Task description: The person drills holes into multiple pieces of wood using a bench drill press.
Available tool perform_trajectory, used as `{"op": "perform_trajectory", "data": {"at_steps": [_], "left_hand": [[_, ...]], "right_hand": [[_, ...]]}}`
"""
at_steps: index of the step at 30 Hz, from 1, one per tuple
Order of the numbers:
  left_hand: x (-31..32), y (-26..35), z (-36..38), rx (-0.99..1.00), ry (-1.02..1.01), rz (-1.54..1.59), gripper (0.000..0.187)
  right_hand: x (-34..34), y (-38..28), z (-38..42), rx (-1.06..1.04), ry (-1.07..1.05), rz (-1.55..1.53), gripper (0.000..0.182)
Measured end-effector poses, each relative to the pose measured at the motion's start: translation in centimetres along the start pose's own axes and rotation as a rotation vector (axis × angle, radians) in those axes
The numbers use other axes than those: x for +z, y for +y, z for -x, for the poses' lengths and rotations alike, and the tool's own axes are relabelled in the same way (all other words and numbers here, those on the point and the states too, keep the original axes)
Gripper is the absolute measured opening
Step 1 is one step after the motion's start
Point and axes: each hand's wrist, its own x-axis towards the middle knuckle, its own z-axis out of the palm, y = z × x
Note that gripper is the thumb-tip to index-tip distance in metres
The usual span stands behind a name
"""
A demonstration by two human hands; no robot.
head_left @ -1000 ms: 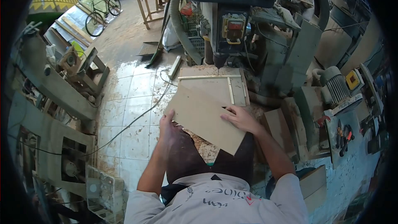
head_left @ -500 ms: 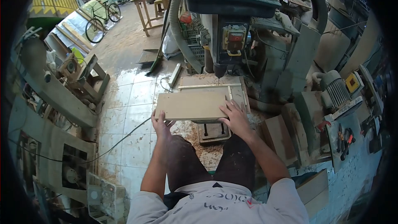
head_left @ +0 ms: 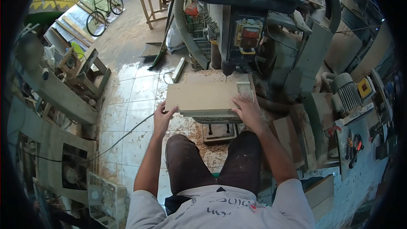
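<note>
A flat, pale wooden board point(head_left: 202, 96) lies across the drill press table point(head_left: 204, 78), its left part reaching out past the table. My left hand point(head_left: 162, 118) grips the board's front left corner, thumb along the front edge. At the opposite end, my right hand point(head_left: 248, 109) is on the front right corner, fingers over the top and thumb at the edge. Behind the board's far edge, the drill bit point(head_left: 226, 78) points down from the chuck point(head_left: 228, 68). A light strip point(head_left: 243, 87) on the table shows beside the board's right end.
The drill press head with its red switch point(head_left: 250, 32) stands straight ahead. A ribbed hose point(head_left: 181, 21) runs down its left side. To the right are an electric motor point(head_left: 346, 90) and pliers point(head_left: 352, 146). A black cable point(head_left: 123, 143) crosses the sawdust-strewn tiles.
Both hands have moved the board slightly right and away from me, further onto the drill press table. It now covers most of the light strips. The view has shifted a little.
</note>
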Motion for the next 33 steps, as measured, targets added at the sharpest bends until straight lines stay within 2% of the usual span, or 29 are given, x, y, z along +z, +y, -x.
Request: {"op": "perform_trajectory", "data": {"at_steps": [1,3,4,5,7,8,10,13,17,18,20,21,23,25,27,28,31,33], "left_hand": [[-0.3,-0.2,-0.3,-0.009,-0.001,0.001,0.065],[-0.4,-0.5,-1.1,0.404,0.145,-0.632,0.077],[-0.2,2.2,-0.5,0.299,0.019,-0.802,0.088],[0.7,3.4,-0.3,0.292,0.018,-0.799,0.088],[2.9,4.9,-0.4,0.434,-0.272,-1.083,0.089],[4.2,5.2,-1.0,0.430,-0.270,-1.079,0.089],[6.8,6.0,-2.4,0.474,-0.455,-1.090,0.095],[8.9,8.2,-3.3,0.532,-0.561,-1.133,0.101],[9.6,8.4,-3.9,0.631,-0.599,-1.088,0.105],[9.7,8.5,-4.0,0.653,-0.626,-1.104,0.105],[9.7,8.6,-3.8,0.603,-0.604,-1.055,0.105],[9.8,8.6,-4.0,0.626,-0.634,-1.069,0.105],[9.8,8.4,-4.2,0.599,-0.614,-1.030,0.106],[10.0,7.9,-4.8,0.633,-0.638,-1.028,0.106],[10.0,7.8,-4.9,0.636,-0.623,-1.058,0.107],[10.1,7.8,-4.9,0.640,-0.619,-1.078,0.108],[10.4,8.2,-5.0,0.567,-0.646,-1.107,0.108],[10.4,7.8,-5.3,0.597,-0.637,-1.099,0.108]], "right_hand": [[-0.1,0.1,-0.1,0.010,-0.012,-0.013,0.046],[-0.2,0.2,-0.2,0.021,-0.034,-0.024,0.046],[-0.2,0.2,-0.3,0.034,-0.053,-0.022,0.046],[-0.2,0.2,-0.4,0.044,-0.070,-0.018,0.046],[-0.7,0.0,-0.7,0.059,-0.103,-0.023,0.047],[-0.8,-0.1,-0.9,0.076,-0.128,-0.028,0.047],[-0.8,0.0,-0.9,0.081,-0.132,-0.035,0.048],[-0.8,-0.1,-0.7,0.080,-0.122,-0.040,0.050],[-1.2,0.5,-0.6,0.013,-0.045,-0.116,0.047],[-1.2,0.8,-0.6,0.045,-0.026,-0.123,0.047],[-1.3,1.8,-0.3,0.347,-0.141,-0.808,0.042],[-1.3,1.9,0.3,0.374,-0.112,-0.818,0.042],[-0.9,1.6,1.4,0.522,0.132,-0.971,0.040],[-0.2,1.1,2.3,0.548,0.139,-0.942,0.040],[0.3,0.1,2.7,0.500,0.257,-1.032,0.039],[0.8,0.2,2.7,0.502,0.296,-0.889,0.036],[0.5,0.7,2.7,0.551,0.288,-1.012,0.034],[-0.2,0.9,2.5,0.557,0.275,-1.059,0.033]]}}
